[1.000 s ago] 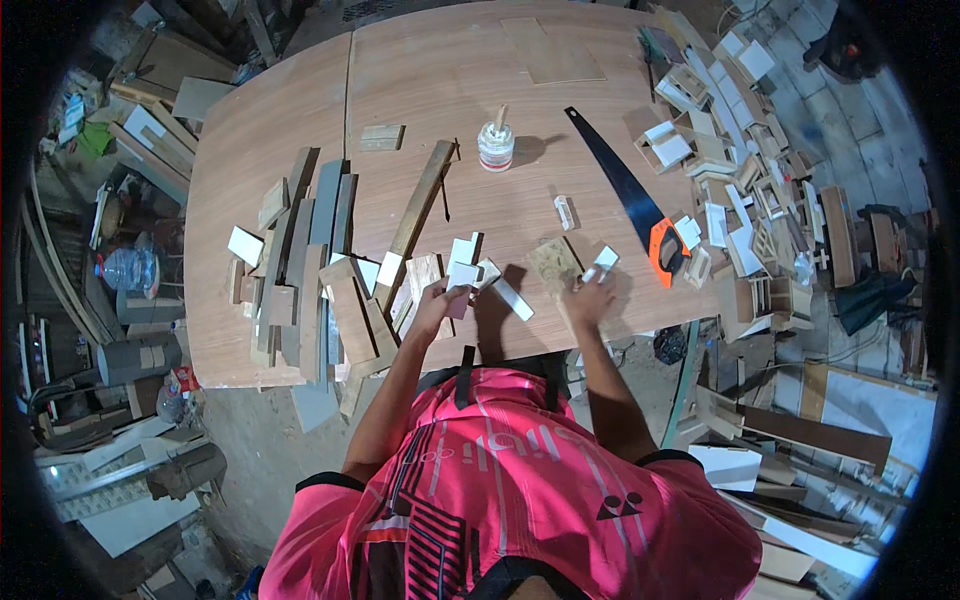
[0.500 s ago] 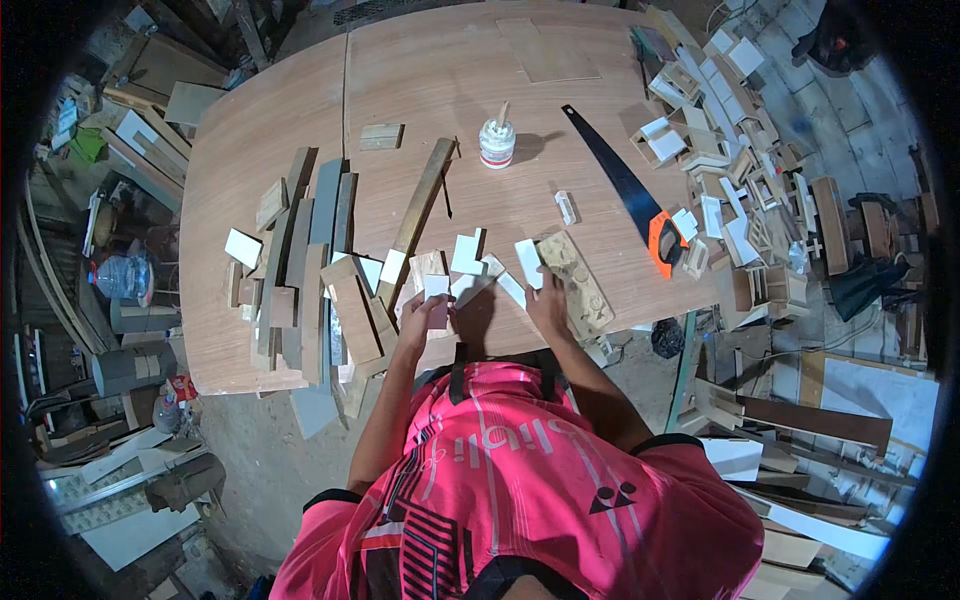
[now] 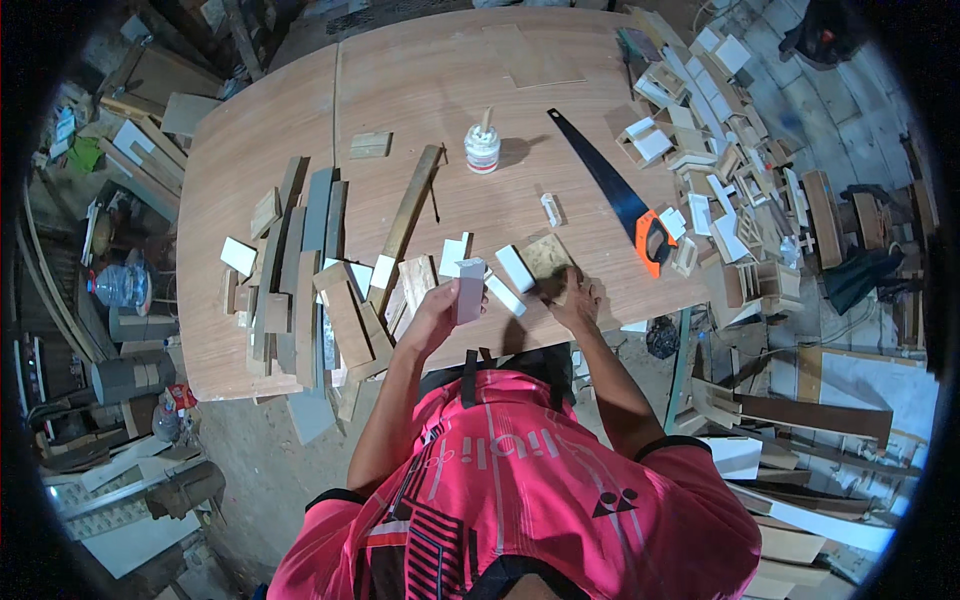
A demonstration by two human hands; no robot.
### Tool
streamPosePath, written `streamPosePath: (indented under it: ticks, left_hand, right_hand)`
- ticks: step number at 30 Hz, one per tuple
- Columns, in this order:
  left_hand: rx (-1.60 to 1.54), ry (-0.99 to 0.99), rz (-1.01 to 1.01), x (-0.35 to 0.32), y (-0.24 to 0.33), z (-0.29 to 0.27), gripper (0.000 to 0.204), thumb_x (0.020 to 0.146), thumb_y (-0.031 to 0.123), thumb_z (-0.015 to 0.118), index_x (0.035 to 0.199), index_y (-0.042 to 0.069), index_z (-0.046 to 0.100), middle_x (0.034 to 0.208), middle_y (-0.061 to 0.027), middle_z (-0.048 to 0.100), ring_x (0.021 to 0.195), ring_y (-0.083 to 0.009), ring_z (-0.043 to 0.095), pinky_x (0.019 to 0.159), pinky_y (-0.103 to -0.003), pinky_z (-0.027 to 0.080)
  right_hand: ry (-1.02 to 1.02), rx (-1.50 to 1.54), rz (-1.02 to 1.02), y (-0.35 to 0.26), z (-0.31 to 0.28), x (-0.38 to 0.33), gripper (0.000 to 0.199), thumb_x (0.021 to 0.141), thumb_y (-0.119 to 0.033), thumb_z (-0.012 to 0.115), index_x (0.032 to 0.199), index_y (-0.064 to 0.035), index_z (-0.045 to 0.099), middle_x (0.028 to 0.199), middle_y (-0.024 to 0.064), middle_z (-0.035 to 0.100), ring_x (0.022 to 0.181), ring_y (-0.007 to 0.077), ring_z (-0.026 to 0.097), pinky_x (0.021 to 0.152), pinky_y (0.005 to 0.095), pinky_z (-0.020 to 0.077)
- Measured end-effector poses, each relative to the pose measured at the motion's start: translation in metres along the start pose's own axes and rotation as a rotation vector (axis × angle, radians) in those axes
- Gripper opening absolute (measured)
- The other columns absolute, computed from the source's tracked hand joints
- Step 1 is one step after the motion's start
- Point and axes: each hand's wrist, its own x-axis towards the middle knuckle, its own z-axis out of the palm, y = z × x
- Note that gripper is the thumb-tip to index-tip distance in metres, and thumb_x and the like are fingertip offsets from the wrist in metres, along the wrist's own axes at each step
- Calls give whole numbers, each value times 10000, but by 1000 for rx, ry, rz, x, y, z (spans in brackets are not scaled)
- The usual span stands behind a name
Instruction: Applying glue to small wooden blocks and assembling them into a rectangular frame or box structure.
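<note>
My left hand [image 3: 437, 312] holds a small white-faced block [image 3: 469, 288] upright between thumb and fingers, just above the table's near edge. My right hand [image 3: 577, 303] is closed on the near end of a tan board [image 3: 546, 256], which looks tilted and foreshortened; the fingertips are partly hidden. Left of that board stands a white block [image 3: 514, 268], apart from my fingers. A narrow white strip [image 3: 506, 296] lies between my hands, and a white notched piece [image 3: 454, 253] sits beyond the left one.
An open white tub [image 3: 482, 152] with a stick in it stands mid-table [image 3: 400, 100]. To the right lies a handsaw [image 3: 610, 185] with an orange handle. Wooden strips [image 3: 322, 210] crowd the left side, and small wooden assemblies [image 3: 735, 200] pile up at the right.
My right hand has let go of the white block and moved right onto the tan board, which now shows shorter. My left hand has raised its block and shifted slightly right.
</note>
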Motion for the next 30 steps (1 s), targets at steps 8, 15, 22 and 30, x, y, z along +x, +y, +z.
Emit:
streamPosePath:
  ticks: [8, 15, 22, 30]
  left_hand:
    - [508, -143, 23, 39, 9, 85, 398, 1003, 316, 559, 1236, -6, 578, 1034, -68, 667, 934, -144, 625, 820, -286, 483]
    - [916, -373, 363, 73, 12, 209, 460, 780, 95, 818, 1186, -33, 643, 1006, -72, 683, 895, -152, 640, 838, -279, 506]
    - [1381, -666, 892, 83, 9, 330, 470, 648, 114, 849, 1069, -23, 692, 1029, -162, 717, 848, -255, 700, 782, -332, 557]
    - [1308, -977, 911, 111, -21, 391, 537, 582, 142, 863, 1071, -3, 698, 1045, -147, 714, 918, -283, 706, 803, -355, 563]
  right_hand:
    - [-147, 1245, 247, 36, -60, -46, 762, 827, -462, 676, 1430, -107, 375, 1268, 175, 538, 1095, 314, 595, 883, 445, 522]
    - [-48, 1593, -230, 62, -191, -147, 711, 936, -358, 533, 1544, -91, 280, 1240, 108, 546, 1062, 208, 599, 805, 317, 540]
    - [374, 1285, -195, 76, -276, -213, 594, 1004, -262, 462, 1554, -135, 278, 1224, 104, 536, 1027, 166, 496, 937, 291, 400]
    - [637, 1211, 5, 108, -286, -243, 611, 1018, -341, 451, 1549, -97, 273, 1336, 250, 515, 1178, 323, 492, 1071, 393, 322]
